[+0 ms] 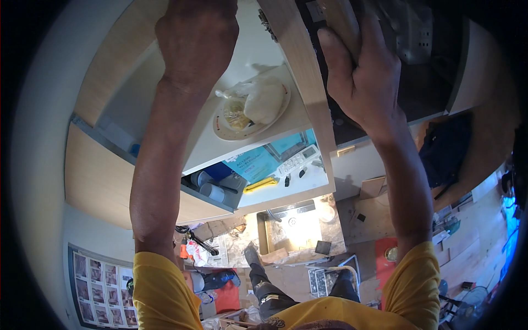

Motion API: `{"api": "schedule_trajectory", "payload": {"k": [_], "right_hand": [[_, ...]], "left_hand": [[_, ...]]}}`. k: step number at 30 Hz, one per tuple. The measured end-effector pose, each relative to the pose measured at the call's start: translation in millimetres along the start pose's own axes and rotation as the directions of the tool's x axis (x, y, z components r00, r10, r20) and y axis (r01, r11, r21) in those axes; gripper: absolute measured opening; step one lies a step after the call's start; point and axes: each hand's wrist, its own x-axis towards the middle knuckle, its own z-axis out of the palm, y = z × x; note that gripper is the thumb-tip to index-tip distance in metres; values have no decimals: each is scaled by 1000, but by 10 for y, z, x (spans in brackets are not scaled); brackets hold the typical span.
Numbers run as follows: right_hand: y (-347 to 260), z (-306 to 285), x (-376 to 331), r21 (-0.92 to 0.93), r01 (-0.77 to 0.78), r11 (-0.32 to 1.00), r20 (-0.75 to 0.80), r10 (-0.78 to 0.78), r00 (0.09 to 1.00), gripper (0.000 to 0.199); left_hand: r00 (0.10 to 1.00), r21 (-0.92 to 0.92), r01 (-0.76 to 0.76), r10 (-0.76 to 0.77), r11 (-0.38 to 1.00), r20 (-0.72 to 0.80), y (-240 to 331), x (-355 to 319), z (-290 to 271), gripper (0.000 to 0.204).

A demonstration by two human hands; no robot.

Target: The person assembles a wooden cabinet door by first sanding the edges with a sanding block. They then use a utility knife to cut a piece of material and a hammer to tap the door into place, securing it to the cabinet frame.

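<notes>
Both my arms reach up into a wall cabinet. My left hand (pixel 197 39) is at the top of the white compartment, back of the hand toward me, its fingers hidden. My right hand (pixel 364 74) grips a light wooden piece (pixel 340 21) beside a dark grey metal appliance (pixel 415 38), thumb spread along the dark edge. A wooden partition panel (pixel 301 77) runs between my two hands. On the white shelf (pixel 203 148) below my left hand lies a plate (pixel 224 131) bearing a plastic bag of pale food (pixel 264 99).
The lower shelf carries a blue box (pixel 257 163), a white handset with keys (pixel 300 159), a yellow utility knife (pixel 261 184) and cups (pixel 212 191). Far below are my legs, a cluttered floor, cardboard and a black bag (pixel 445 148) on a wooden surface.
</notes>
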Motion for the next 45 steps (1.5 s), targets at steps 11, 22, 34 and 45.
{"api": "schedule_trajectory", "payload": {"k": [11, 22, 34, 45], "right_hand": [[-37, -33, -9, -72, -141, 987, -62, 137, 989, 22], [70, 8, -19, -82, -111, 990, -9, 111, 994, 26], [-23, -51, 27, 16, -113, 994, -52, 113, 992, 28], [38, 51, 3, 13, -57, 998, -66, 58, 996, 27]], "left_hand": [[997, 49, -23, 19, 999, 74, 49, 85, -82, 6], [985, 39, 10, -17, 999, 170, 77, 112, -145, 7], [998, 24, -11, 9, 1000, 63, 61, 107, -98, 7], [994, 50, -47, 42, 998, 104, 29, 103, -90, 5]]}}
